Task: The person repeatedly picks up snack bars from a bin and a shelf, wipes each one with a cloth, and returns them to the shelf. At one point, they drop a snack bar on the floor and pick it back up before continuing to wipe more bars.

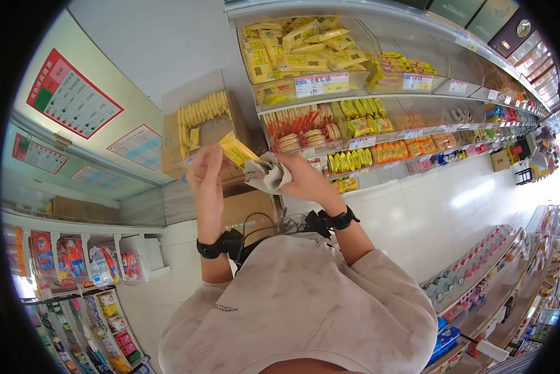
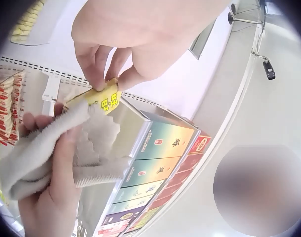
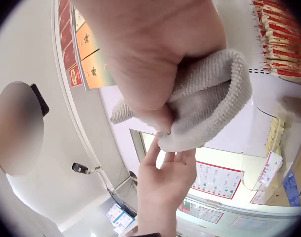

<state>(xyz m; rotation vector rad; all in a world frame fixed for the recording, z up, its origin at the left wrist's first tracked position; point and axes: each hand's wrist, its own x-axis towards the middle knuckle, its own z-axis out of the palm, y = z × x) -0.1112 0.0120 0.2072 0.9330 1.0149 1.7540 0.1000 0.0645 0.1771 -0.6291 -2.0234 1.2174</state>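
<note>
My left hand [image 1: 206,177] pinches one end of a small yellow snack packet [image 1: 237,151] between thumb and fingertips. In the left wrist view the packet [image 2: 111,101] shows bold lettering, and its lower part is covered by a grey cloth [image 2: 46,143]. Bunched and folded, the ribbed cloth [image 3: 204,108] is gripped by my right hand [image 1: 308,181] and lies against the packet. Both hands are held up close together in front of the chest. From the right wrist view the packet is hidden behind the cloth.
Just beyond my hands stands a bin [image 1: 171,137] with a row of yellow packets [image 1: 205,107]. Tiered shelves of snacks run off to the right, topped by a heaped clear bin of yellow packets [image 1: 308,47]. Below sits a cardboard box [image 1: 249,209] near some cables.
</note>
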